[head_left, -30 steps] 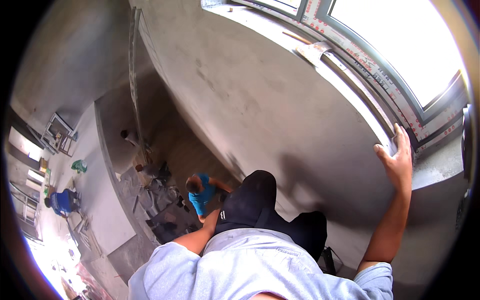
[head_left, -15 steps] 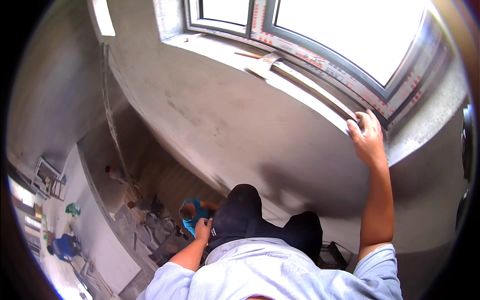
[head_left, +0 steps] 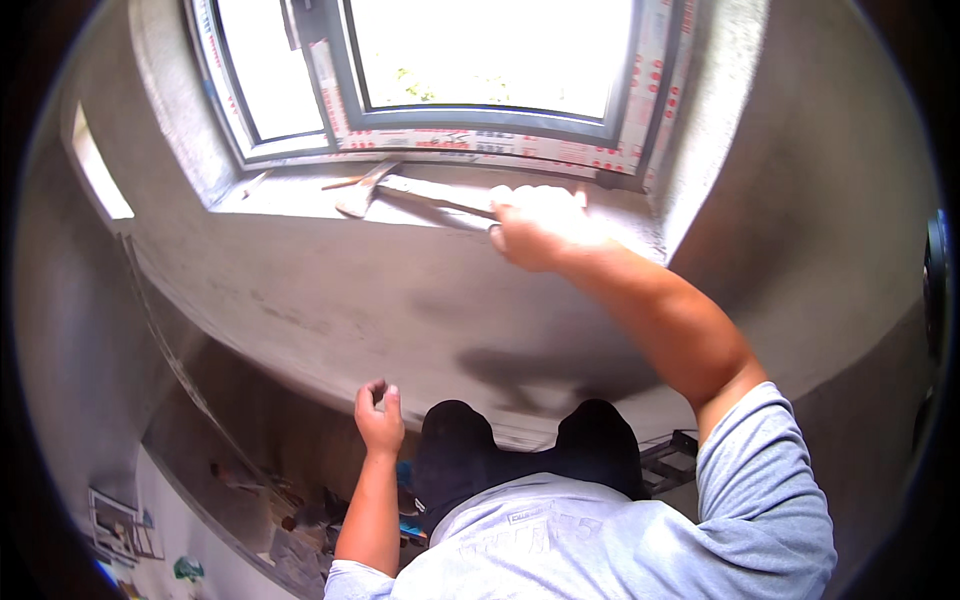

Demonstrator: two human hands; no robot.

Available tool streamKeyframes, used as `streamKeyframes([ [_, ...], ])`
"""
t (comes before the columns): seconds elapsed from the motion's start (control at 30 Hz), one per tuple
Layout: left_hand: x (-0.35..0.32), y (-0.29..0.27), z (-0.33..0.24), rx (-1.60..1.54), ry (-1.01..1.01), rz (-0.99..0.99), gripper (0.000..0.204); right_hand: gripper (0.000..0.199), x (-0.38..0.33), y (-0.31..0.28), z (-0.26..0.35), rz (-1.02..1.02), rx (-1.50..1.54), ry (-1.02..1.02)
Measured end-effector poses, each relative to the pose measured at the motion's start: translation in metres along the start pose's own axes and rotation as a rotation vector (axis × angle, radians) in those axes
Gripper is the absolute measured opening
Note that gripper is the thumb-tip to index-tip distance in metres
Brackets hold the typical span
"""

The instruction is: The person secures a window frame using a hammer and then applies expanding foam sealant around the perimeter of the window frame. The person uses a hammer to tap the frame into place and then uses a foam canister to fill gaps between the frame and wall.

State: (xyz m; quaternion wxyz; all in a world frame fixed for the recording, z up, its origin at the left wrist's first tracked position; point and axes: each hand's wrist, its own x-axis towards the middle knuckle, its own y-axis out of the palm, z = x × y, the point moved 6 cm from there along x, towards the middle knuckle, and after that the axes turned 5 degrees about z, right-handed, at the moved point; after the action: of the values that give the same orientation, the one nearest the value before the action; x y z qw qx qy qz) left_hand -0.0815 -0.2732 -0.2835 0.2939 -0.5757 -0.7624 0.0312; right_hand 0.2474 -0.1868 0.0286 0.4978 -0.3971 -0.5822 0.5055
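Note:
A hatchet point(head_left: 365, 190) with a long pale handle and a broad, light-crusted head lies along the window sill point(head_left: 300, 200), its head toward the left. My right hand point(head_left: 545, 228) reaches out to the sill and is closed round the right end of the handle. Strong light washes out part of its fingers. Lower down at the left, my left hand point(head_left: 380, 420) hovers in front of the wall beside my knee, holding nothing. Its fingers are loosely bent, with a gap between thumb and forefinger.
A grey window frame point(head_left: 480, 120) with printed protective tape stands behind the sill. A thin brown stick point(head_left: 343, 183) lies near the hatchet head. The rough plastered wall point(head_left: 400, 290) curves below. Far beneath, at lower left, are a floor with rubble point(head_left: 300, 555) and a pale board edge.
My right hand has gone from resting at the handle's end to gripping it. My left hand has risen off my thigh. The view has swung right, putting the window more central.

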Motion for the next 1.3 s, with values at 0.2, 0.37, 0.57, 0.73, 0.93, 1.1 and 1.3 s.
streamKeyframes([
  [0.2,0.065,0.023,-0.136,-0.711,-0.005,0.217,0.040,0.029,-0.038,0.044,0.027,-0.115,0.118,-0.106],
  [0.37,0.051,0.037,-0.180,-1.344,-0.207,0.405,0.063,0.034,-0.128,0.098,0.087,0.086,0.994,-0.070],
  [0.57,0.005,0.003,-0.104,-1.140,-0.665,0.025,0.013,0.041,-0.164,0.110,0.113,0.176,0.745,-0.414],
  [0.73,-0.079,-0.067,0.041,-0.690,-0.999,0.119,0.020,0.023,-0.111,0.006,0.044,-0.552,0.428,-0.602],
  [0.93,-0.206,-0.087,0.204,-0.230,-1.434,0.230,0.017,0.059,-0.029,0.025,-0.020,-0.354,-0.070,-0.187],
  [1.1,-0.328,-0.074,0.288,-0.224,-1.705,0.316,0.017,0.062,-0.008,0.048,-0.019,-0.239,-0.120,-0.102],
  [1.3,-0.410,-0.059,0.321,-0.187,-1.844,0.416,0.018,0.066,-0.006,0.054,-0.031,-0.220,-0.162,-0.111],
])
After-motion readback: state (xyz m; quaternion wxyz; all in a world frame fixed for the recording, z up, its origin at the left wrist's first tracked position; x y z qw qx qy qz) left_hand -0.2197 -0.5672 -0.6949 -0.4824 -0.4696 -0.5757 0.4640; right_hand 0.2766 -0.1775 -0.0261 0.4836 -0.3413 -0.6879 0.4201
